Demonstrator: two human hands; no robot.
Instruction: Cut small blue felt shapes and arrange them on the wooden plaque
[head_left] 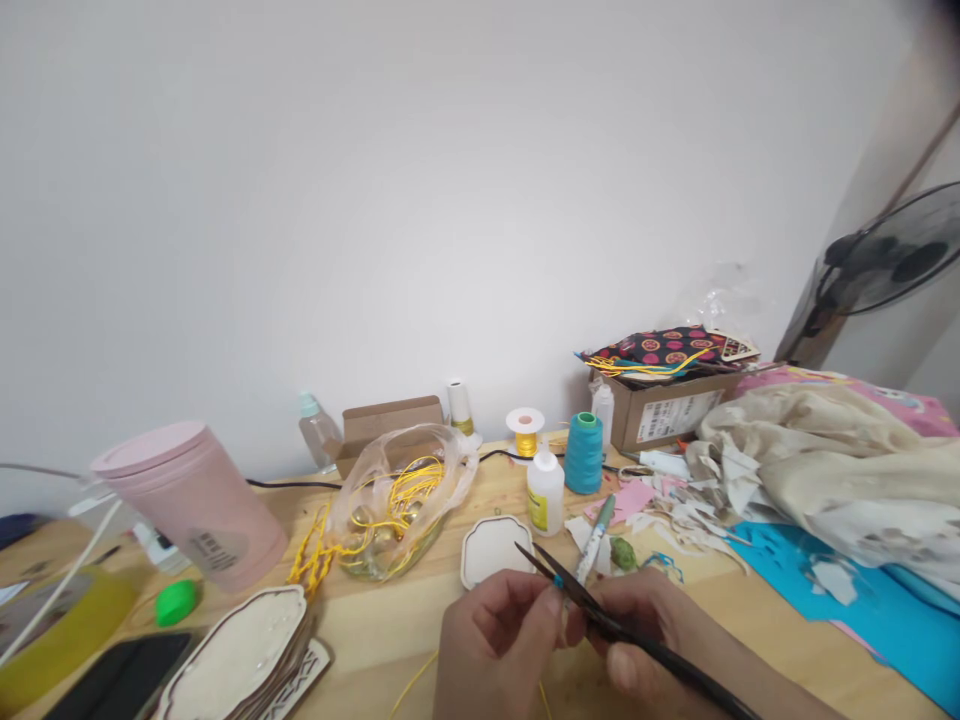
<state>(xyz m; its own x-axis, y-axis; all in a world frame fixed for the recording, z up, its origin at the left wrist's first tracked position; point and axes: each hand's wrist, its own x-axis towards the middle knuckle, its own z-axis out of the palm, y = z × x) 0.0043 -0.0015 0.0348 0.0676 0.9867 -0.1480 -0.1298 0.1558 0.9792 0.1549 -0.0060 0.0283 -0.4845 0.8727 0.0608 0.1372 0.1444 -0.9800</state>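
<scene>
Near the bottom centre, my left hand [499,635] pinches a small blue piece [557,580], with a yellow cord [412,685] hanging below the fingers. My right hand [649,635] is closed around dark scissors [637,640], whose slightly parted blades point up and left beside the blue piece. Just behind the blades lies a white scalloped plaque [495,550] with a dark edge. A white glue bottle [545,495] and a teal thread cone [584,455] stand farther back.
A pink cup [191,500], stacked plaques [240,650] and a phone [124,680] are at left. A plastic bag [405,500] holds yellow cord. Paper scraps [675,510], blue sheets [855,600], beige cloth [810,440] and a cardboard box [667,410] occupy the right.
</scene>
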